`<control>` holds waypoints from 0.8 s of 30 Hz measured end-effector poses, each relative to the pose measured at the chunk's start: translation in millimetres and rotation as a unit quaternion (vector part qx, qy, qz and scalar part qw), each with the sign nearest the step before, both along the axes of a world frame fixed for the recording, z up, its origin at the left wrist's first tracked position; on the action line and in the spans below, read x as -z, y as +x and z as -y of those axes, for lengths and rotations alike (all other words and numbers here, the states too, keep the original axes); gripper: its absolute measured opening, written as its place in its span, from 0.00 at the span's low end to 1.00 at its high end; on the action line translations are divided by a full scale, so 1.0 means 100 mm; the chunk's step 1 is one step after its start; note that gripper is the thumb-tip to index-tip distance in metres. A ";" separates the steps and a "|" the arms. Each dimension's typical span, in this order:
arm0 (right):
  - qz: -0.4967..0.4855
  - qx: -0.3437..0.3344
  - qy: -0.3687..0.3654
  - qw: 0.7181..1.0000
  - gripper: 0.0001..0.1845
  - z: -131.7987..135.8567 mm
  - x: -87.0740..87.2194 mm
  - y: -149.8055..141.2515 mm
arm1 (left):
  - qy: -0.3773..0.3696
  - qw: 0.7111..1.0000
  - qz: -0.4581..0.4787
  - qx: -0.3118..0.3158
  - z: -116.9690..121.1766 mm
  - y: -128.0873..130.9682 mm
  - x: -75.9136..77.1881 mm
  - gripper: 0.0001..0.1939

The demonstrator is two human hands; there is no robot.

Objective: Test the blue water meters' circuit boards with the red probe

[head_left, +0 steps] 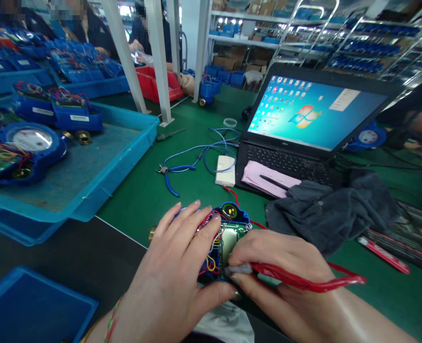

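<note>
A blue water meter (244,216) with an exposed green circuit board (230,238) and coloured wires lies in front of me. My left hand (178,262) grips it from the left, fingers stretched across the housing and thumb at its near edge. A brass fitting (151,233) shows beyond those fingers. Between thumb and fingertips, my right hand (285,271) pinches a grey connector (240,269) on a red-sleeved cable (303,284). The connector's tip is at the board's near right edge; whether it is plugged in is hidden by my fingers.
Behind the meter are blue-handled cutters (171,176), a white box (225,170) with a blue cable, and a screwdriver (169,135). A laptop (303,124) and dark cloth (325,209) stand right. A blue tray (125,162) of meters lies left; co-workers sit beyond.
</note>
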State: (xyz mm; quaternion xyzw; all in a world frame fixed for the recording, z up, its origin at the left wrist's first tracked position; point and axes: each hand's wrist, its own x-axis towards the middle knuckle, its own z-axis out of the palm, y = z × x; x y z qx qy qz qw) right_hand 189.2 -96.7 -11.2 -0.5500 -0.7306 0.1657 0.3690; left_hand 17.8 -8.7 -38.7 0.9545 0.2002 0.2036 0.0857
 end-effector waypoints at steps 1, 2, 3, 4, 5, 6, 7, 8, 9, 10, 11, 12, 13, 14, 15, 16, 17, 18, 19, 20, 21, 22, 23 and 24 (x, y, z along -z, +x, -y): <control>-0.001 0.001 0.001 1.000 0.06 0.00 0.00 0.00 | -0.001 1.000 -0.002 0.000 0.00 0.00 0.00 0.34; -0.002 0.003 0.002 1.000 0.06 0.00 0.00 0.00 | -0.001 1.000 -0.003 0.000 0.00 0.00 0.00 0.35; 0.000 0.004 0.001 1.000 0.06 -0.01 0.00 0.01 | -0.002 1.000 -0.003 0.000 0.00 -0.01 0.00 0.35; 0.002 0.006 0.000 1.000 0.06 -0.01 0.00 0.01 | -0.004 1.000 -0.002 -0.001 0.01 -0.01 0.00 0.35; 0.004 0.006 -0.002 1.000 0.06 -0.02 0.00 0.01 | -0.007 1.000 -0.001 -0.001 0.01 -0.01 0.00 0.35; 0.005 0.005 -0.001 1.000 0.06 -0.02 0.00 0.01 | -0.011 1.000 0.002 -0.002 0.02 -0.01 0.00 0.35; 0.005 0.004 -0.001 1.000 0.06 -0.02 0.01 0.02 | -0.015 1.000 0.004 -0.004 0.02 -0.01 0.00 0.34; 0.003 0.001 -0.001 1.000 0.06 -0.01 0.01 0.02 | -0.019 1.000 0.006 -0.007 0.02 -0.01 -0.01 0.34; 0.000 -0.002 -0.002 1.000 0.06 -0.01 0.02 0.02 | -0.024 1.000 0.005 -0.009 0.03 -0.01 -0.01 0.34; -0.003 -0.005 -0.005 1.000 0.06 0.00 0.03 0.03 | -0.028 1.000 0.006 -0.010 0.03 -0.01 -0.01 0.34; -0.005 -0.006 -0.011 1.000 0.06 0.01 0.04 0.03 | -0.031 0.999 0.007 -0.011 0.03 0.00 -0.01 0.35; -0.007 -0.006 -0.016 1.000 0.06 0.02 0.04 0.03 | -0.034 0.999 0.008 -0.012 0.03 0.00 -0.02 0.35; -0.009 -0.006 -0.022 1.000 0.06 0.02 0.05 0.03 | -0.035 0.999 0.011 -0.011 0.03 0.00 -0.02 0.35; -0.012 -0.005 -0.026 1.000 0.06 0.03 0.06 0.04 | -0.036 0.999 0.014 -0.010 0.03 0.01 -0.02 0.34; -0.013 -0.004 -0.030 0.999 0.06 0.03 0.06 0.04 | -0.036 0.999 0.018 -0.009 0.02 0.01 -0.01 0.34; -0.014 -0.003 -0.035 0.999 0.06 0.04 0.06 0.04 | -0.036 0.999 0.019 -0.007 0.02 0.01 -0.01 0.34; -0.015 -0.004 -0.037 0.999 0.06 0.04 0.06 0.04 | -0.035 0.999 0.020 -0.005 0.02 0.01 -0.01 0.33; -0.015 -0.004 -0.037 0.999 0.07 0.04 0.06 0.04 | -0.034 0.999 0.021 -0.003 0.01 0.01 -0.01 0.34; -0.015 -0.006 -0.035 0.999 0.07 0.04 0.05 0.04 | -0.033 0.999 0.020 -0.003 0.01 0.00 -0.01 0.34; -0.014 -0.007 -0.032 0.999 0.07 0.04 0.05 0.04 | -0.033 0.999 0.020 -0.003 0.01 0.00 -0.01 0.34; -0.013 -0.008 -0.028 0.999 0.07 0.04 0.05 0.04 | -0.033 0.999 0.020 -0.004 0.01 0.00 -0.01 0.34; -0.014 -0.010 -0.027 0.999 0.07 0.04 0.05 0.04 | -0.034 0.999 0.021 -0.004 0.01 0.00 -0.01 0.34; -0.015 -0.011 -0.028 0.999 0.07 0.04 0.05 0.04 | -0.036 0.999 0.021 -0.004 0.01 0.00 -0.02 0.34; -0.015 -0.013 -0.031 0.999 0.07 0.04 0.05 0.04 | -0.037 0.999 0.021 -0.003 0.01 0.00 -0.02 0.34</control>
